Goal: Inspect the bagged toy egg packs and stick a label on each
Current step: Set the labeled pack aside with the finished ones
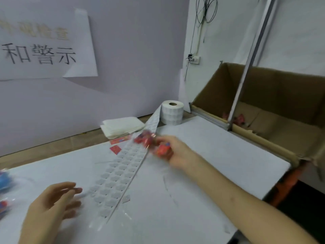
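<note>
Head view: left hand (52, 208) nearest, fingers loosely curled, tips at the near end of the white backing strip of peel-off labels (119, 175). Motion blur, so I cannot tell whether it pinches a label.

Clear-bagged blue and red toy packs (3, 184) are cut off at the left edge. Small striped print (126, 198) on the white table (211, 155) is unreadable.

Right hand (174, 152) is mid-table, fingers wrapped round a clear-bagged red toy egg pack (151, 142) held above the strip; heavily blurred, no print legible.

Beyond it:
- two small red cards (115, 148)
- stack of folded white sheets (123, 126)
- white label roll (172, 111), upright, feeding the strip

Open brown cardboard box (263, 103) sits right of the table, with red items (239, 118) on its floor partly behind a slanted metal bar (246, 67).

White paper wall sign (44, 48) reads "和警示" in black; its yellow upper line is too blurred to read, and its left side is cropped.
</note>
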Motion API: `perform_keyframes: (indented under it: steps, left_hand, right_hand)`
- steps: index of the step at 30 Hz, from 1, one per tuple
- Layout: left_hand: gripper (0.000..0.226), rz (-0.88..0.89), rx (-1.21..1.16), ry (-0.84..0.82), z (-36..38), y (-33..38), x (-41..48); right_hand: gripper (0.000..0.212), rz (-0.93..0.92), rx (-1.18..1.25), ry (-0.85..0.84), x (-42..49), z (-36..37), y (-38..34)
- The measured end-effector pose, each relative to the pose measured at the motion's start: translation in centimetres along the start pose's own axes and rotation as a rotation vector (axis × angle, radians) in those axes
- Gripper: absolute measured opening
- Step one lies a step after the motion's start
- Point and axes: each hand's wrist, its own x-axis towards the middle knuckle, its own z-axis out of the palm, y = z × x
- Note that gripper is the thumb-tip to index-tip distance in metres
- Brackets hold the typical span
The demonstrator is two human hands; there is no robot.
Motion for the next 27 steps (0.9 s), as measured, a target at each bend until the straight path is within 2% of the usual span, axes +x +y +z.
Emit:
perform_keyframes:
  steps: [2,3,5,6,7,9,12,14,19,22,24,26,27]
  left_hand:
    - [0.022,0.049,0.09,-0.016,0.4,-0.4,0.2]
    - [0.022,0.066,0.125,-0.028,0.4,-0.6,0.3]
    - [0.023,0.072,0.159,-0.049,0.3,-0.7,0.5]
    - [0.023,0.07,0.163,-0.044,0.3,-0.7,0.7]
    - [0.023,0.071,0.166,-0.025,0.3,-0.6,0.8]
    - [0.023,0.102,0.189,0.02,0.4,-0.5,0.8]
    - [0.023,0.16,0.234,0.042,0.9,-0.6,0.3]
    - [0.025,0.185,0.298,0.025,0.9,-0.6,0.1]
    - [0.031,0.353,0.549,0.037,1.0,0.3,-1.1]
    - [0.027,0.468,0.758,0.071,0.3,0.6,-1.2]
    - [0.025,0.426,0.887,0.108,-0.4,0.5,-0.8]
    - [0.031,0.324,1.008,0.132,-1.3,0.4,-0.3]
    - [0.032,0.29,1.042,0.132,-1.7,0.3,-0.2]
  right_hand:
    - [0.029,-0.226,0.177,0.072,1.5,-2.4,-5.1]
    - [0.026,-0.344,0.347,0.08,2.3,-3.7,-7.8]
    - [0.031,-0.45,0.643,0.172,4.0,-6.1,-12.2]
    - [0.041,-0.458,0.643,0.252,4.9,-7.1,-13.3]
    - [0.045,-0.45,0.565,0.307,5.7,-7.6,-13.4]
    - [0.038,-0.409,0.31,0.342,6.9,-7.0,-11.2]
    - [0.016,-0.307,0.028,0.246,7.0,-4.1,-5.3]
    - [0.018,-0.254,-0.175,0.198,6.1,-2.2,-1.3]
    - [0.031,-0.259,-0.565,-0.104,2.6,4.0,5.1]
    - [0.032,-0.345,-0.843,-0.307,0.5,7.3,7.1]
    - [0.026,-0.42,-0.996,-0.38,-0.6,9.2,8.3]
    - [0.021,-0.424,-1.094,-0.43,-1.2,10.0,9.6]
    - [0.026,-0.412,-1.172,-0.466,-1.4,10.0,10.3]
